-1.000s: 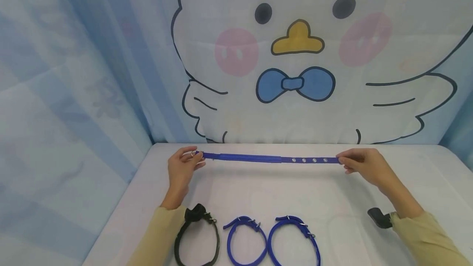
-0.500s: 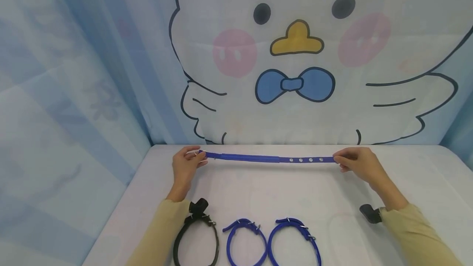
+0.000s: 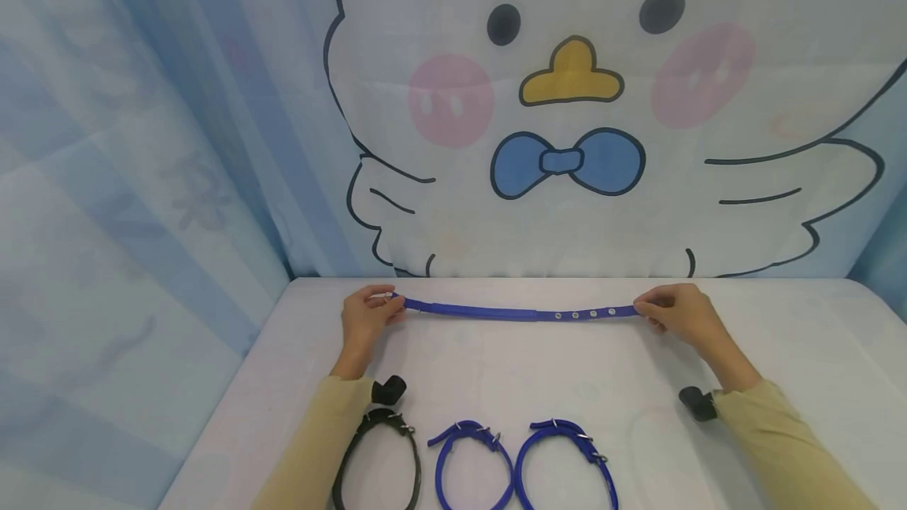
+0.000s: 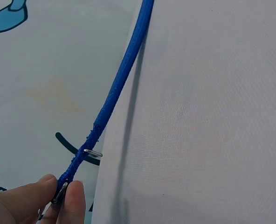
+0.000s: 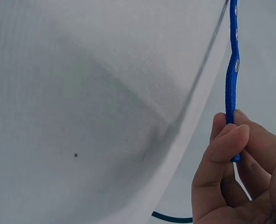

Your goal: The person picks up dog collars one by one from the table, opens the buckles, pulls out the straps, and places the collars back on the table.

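Head view: we are seeing a blue strap [image 3: 489,313] hanging above the far part of the desk [image 3: 602,372], sagging slightly
Left hand [image 3: 363,329]: we are finding it pinching one end, near a metal loop [image 4: 92,153]
Right hand [image 3: 683,315]: we are finding it pinching the opposite end, beyond the eyelets [image 3: 594,313], the hands standing well apart
Near row: we are noticing a dark collar [image 3: 415,455] and two blue collars [image 3: 464,429] lying side by side

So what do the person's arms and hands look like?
The left sleeve and right sleeve are pale yellow and end near the wrists. By their ends sit a small black left wrist camera and a matching right wrist camera. The left hand and right hand wear no gloves.
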A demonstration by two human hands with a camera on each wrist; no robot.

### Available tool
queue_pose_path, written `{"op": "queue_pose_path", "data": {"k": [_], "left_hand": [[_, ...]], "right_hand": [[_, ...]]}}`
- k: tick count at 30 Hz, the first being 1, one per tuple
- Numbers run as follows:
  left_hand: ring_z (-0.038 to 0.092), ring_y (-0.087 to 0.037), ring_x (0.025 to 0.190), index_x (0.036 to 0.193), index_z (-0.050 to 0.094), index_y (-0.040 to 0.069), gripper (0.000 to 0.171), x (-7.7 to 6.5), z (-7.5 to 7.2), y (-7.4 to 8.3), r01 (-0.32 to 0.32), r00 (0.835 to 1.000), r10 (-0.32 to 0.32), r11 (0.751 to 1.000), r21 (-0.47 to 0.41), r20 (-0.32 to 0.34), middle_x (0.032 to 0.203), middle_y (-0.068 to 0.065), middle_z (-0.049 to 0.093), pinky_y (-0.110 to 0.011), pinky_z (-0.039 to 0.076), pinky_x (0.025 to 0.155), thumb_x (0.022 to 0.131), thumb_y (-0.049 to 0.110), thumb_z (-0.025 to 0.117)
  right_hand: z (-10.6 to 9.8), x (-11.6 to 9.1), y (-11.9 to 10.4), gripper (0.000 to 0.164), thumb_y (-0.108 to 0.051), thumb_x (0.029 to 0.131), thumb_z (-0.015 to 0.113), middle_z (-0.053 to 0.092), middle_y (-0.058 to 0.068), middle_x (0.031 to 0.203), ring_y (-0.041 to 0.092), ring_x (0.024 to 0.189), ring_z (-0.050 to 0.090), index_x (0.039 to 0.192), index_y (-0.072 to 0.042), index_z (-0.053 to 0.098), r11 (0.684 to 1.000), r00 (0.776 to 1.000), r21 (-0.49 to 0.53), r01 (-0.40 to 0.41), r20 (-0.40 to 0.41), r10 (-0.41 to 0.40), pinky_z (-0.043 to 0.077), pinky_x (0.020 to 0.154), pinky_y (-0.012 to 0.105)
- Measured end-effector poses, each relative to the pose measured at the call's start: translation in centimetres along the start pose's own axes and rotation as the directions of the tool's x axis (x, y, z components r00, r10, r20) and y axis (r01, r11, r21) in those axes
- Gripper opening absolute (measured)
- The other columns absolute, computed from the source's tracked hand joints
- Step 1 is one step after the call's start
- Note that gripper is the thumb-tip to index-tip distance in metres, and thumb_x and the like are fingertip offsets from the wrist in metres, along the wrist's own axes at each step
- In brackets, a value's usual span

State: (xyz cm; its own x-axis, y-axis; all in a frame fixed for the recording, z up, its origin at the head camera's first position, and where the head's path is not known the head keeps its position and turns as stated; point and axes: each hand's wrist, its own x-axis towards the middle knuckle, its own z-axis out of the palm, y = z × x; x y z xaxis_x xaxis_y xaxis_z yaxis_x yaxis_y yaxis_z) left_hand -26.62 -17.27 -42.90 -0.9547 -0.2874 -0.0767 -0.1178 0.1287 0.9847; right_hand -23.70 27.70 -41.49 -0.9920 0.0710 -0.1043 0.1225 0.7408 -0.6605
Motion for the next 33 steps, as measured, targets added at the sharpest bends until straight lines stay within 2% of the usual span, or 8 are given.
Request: {"op": "queue_pose_path", "data": {"k": [8, 16, 20, 26, 33], "left_hand": [[0.074, -0.018, 0.07, 0.117, 0.067, -0.003, 0.032, 0.2, 0.1, -0.5, 0.034, 0.999, -0.034, 0.994, 0.101, -0.005, 0.098, -0.02, 0.073, -0.026, 0.061, 0.068, 0.087, 0.002, 0.074], [0.071, -0.011, 0.064, 0.118, 0.065, -0.007, 0.031, 0.4, 0.2, -0.9, 0.07, 0.997, -0.071, 0.996, 0.059, 0.007, 0.095, -0.02, 0.071, -0.023, 0.06, 0.065, 0.088, -0.003, 0.072], [0.07, -0.01, 0.065, 0.119, 0.064, -0.008, 0.032, 0.5, 0.2, -1.1, 0.069, 0.997, -0.07, 0.996, 0.048, 0.011, 0.097, -0.021, 0.071, -0.023, 0.06, 0.066, 0.088, -0.003, 0.071], [0.071, -0.011, 0.065, 0.117, 0.065, -0.007, 0.033, 0.6, 0.2, -1.5, 0.069, 0.998, -0.069, 0.996, 0.059, -0.009, 0.097, -0.021, 0.07, -0.022, 0.06, 0.065, 0.086, -0.003, 0.073], [0.068, -0.01, 0.064, 0.113, 0.068, -0.004, 0.03, 0.6, 0.3, -1.6, 0.04, 0.998, -0.034, 0.989, 0.143, -0.05, 0.096, -0.019, 0.07, -0.018, 0.057, 0.059, 0.085, 0.002, 0.077]], "right_hand": [[0.5, 0.4, 0.4, 0.031, -0.02, 0.096, 0.066, 0.062, 0.006, 0.072, 0.021, 0.07, 0.054, 0.114, 0.005, 0.066, 0.997, 0.998, -0.043, -0.061, 0.02, 0.062, 0.043, 0.07, 0.035], [0.7, 0.8, 0.4, 0.029, -0.019, 0.095, 0.066, 0.063, 0.009, 0.074, 0.018, 0.064, 0.056, 0.11, 0.007, 0.067, 0.992, 0.993, -0.075, -0.102, 0.048, 0.106, 0.044, 0.064, 0.03], [0.7, 0.9, 0.4, 0.031, -0.019, 0.094, 0.067, 0.064, 0.012, 0.077, 0.017, 0.064, 0.057, 0.109, 0.009, 0.065, 0.988, 0.99, -0.083, -0.129, 0.05, 0.134, 0.045, 0.063, 0.03], [0.9, 1.0, 0.3, 0.032, -0.019, 0.094, 0.066, 0.062, 0.008, 0.069, 0.017, 0.062, 0.056, 0.108, 0.01, 0.063, 0.987, 0.989, -0.095, -0.133, 0.049, 0.139, 0.044, 0.062, 0.03], [1.0, 0.8, 0.1, 0.032, -0.02, 0.095, 0.065, 0.061, 0.007, 0.067, 0.018, 0.062, 0.054, 0.107, 0.009, 0.061, 0.984, 0.988, -0.096, -0.148, 0.041, 0.152, 0.044, 0.064, 0.032]]}}
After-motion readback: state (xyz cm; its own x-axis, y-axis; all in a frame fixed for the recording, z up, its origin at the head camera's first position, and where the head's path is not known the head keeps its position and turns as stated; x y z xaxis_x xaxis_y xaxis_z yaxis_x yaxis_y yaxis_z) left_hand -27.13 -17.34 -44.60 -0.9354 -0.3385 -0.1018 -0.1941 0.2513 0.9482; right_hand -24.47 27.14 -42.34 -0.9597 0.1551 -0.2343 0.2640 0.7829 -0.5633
